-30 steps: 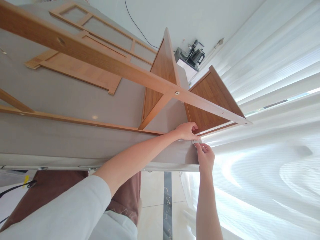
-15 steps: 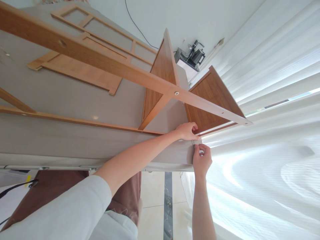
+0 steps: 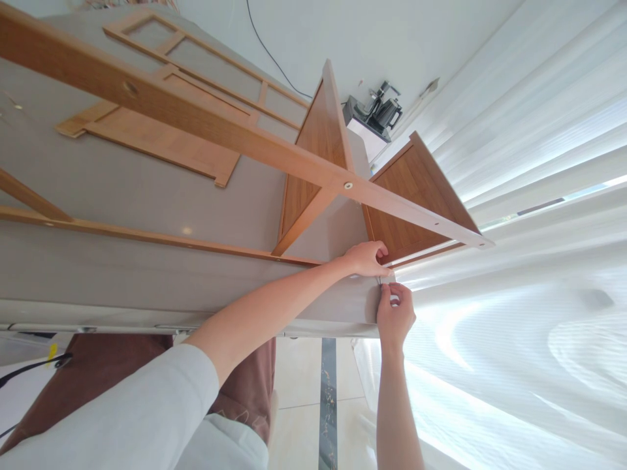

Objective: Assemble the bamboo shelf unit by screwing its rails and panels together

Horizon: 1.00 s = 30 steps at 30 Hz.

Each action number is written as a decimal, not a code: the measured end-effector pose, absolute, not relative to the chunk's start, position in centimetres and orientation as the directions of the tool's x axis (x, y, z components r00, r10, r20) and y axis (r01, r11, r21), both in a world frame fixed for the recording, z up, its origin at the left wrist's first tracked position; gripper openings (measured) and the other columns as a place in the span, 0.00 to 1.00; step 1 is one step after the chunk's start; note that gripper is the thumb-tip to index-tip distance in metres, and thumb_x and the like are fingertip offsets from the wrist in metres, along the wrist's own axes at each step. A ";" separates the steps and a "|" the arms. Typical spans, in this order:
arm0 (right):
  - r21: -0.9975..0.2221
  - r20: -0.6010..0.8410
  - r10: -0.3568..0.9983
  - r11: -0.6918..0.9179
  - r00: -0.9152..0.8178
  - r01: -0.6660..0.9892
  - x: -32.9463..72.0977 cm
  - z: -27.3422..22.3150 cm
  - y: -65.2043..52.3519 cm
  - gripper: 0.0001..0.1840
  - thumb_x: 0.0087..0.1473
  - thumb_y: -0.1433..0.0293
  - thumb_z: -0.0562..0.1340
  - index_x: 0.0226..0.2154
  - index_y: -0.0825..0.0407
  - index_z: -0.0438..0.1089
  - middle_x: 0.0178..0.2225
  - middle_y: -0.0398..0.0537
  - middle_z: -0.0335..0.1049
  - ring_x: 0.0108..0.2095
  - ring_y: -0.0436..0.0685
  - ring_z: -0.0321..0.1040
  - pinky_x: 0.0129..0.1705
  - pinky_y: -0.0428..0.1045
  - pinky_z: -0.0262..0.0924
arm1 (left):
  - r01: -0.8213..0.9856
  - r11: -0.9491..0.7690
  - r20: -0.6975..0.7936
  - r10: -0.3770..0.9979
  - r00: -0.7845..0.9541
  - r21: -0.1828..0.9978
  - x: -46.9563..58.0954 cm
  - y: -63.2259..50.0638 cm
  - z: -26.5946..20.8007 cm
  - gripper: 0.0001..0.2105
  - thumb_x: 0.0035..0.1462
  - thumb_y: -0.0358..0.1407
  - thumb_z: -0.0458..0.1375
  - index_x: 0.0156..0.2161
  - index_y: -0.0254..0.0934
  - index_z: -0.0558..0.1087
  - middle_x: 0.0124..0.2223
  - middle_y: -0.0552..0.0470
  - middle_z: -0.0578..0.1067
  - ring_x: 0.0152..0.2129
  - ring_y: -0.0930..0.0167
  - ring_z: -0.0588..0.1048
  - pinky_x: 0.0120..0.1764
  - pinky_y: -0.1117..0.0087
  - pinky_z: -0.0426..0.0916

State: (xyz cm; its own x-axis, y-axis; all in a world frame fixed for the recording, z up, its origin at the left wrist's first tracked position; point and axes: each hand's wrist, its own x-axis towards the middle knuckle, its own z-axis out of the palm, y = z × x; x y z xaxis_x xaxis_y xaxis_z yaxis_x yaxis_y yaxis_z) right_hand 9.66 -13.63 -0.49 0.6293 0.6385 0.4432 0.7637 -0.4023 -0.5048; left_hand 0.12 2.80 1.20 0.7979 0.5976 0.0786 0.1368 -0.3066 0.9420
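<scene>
A wooden shelf frame [image 3: 235, 138] lies on its side on the grey-covered table [image 3: 196, 287], with two brown panels standing between its rails: an inner panel [image 3: 323, 130] and an end panel [image 3: 416, 196]. At the near right end, my left hand [image 3: 366, 258] is closed around the lower rail [image 3: 235, 252] where it meets the end panel. Just below it, my right hand [image 3: 396, 314] pinches a thin dark hex key [image 3: 379, 281] between thumb and fingers. Its tip reaches up toward the rail; the fastener there is hidden by my fingers.
Behind the frame lie a flat wooden panel [image 3: 161, 142] and a ladder-like wooden frame [image 3: 215, 68]. A coffee machine and black kettle [image 3: 385, 114] stand on a small cabinet beyond. White curtains [image 3: 514, 313] hang close on the right.
Both hands stay at the same corner. The hex key shows at a slightly different angle, and the view has shifted a little.
</scene>
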 end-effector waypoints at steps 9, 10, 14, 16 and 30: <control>-0.403 0.480 0.706 -0.350 0.521 0.845 9.4 0.0 -13.5 0.15 0.61 0.57 0.56 0.40 0.50 0.70 0.39 0.52 0.75 0.41 0.60 0.66 0.42 0.53 0.58 | 0.132 -0.311 0.084 0.595 0.799 0.941 0.2 2.8 1.1 0.26 0.47 0.49 0.66 0.50 0.42 0.68 0.54 0.54 0.76 0.48 0.67 0.76 0.50 0.69 0.69; -0.401 0.472 0.717 -0.343 0.512 0.850 9.4 0.1 -13.5 0.16 0.60 0.57 0.56 0.40 0.50 0.70 0.39 0.52 0.75 0.43 0.61 0.66 0.43 0.53 0.58 | 0.131 -0.310 0.085 0.595 0.799 0.942 0.2 2.8 1.1 0.26 0.47 0.49 0.66 0.50 0.42 0.68 0.54 0.54 0.76 0.49 0.67 0.76 0.50 0.69 0.69; -0.430 0.438 0.729 -0.345 0.527 0.834 9.5 0.3 -13.4 0.17 0.59 0.55 0.57 0.40 0.50 0.71 0.39 0.53 0.75 0.45 0.63 0.66 0.47 0.55 0.58 | 0.134 -0.309 0.082 0.596 0.799 0.942 0.1 2.8 1.1 0.27 0.47 0.50 0.66 0.50 0.42 0.68 0.54 0.54 0.76 0.48 0.67 0.76 0.50 0.68 0.69; -0.476 0.419 0.701 -0.371 0.577 0.797 9.9 0.4 -13.4 0.17 0.58 0.55 0.58 0.40 0.50 0.71 0.39 0.52 0.76 0.43 0.62 0.68 0.45 0.55 0.58 | 0.136 -0.310 0.081 0.598 0.798 0.941 0.1 2.8 1.1 0.27 0.47 0.50 0.66 0.50 0.42 0.68 0.54 0.54 0.76 0.48 0.67 0.75 0.49 0.68 0.69; -0.783 0.126 0.649 -0.400 0.751 0.476 13.2 0.0 -13.1 0.26 0.44 0.48 0.69 0.35 0.52 0.74 0.32 0.49 0.80 0.32 0.56 0.73 0.35 0.49 0.63 | 0.138 -0.313 0.083 0.600 0.795 0.940 0.2 2.8 1.1 0.26 0.47 0.50 0.67 0.49 0.41 0.68 0.54 0.53 0.75 0.49 0.67 0.75 0.50 0.68 0.69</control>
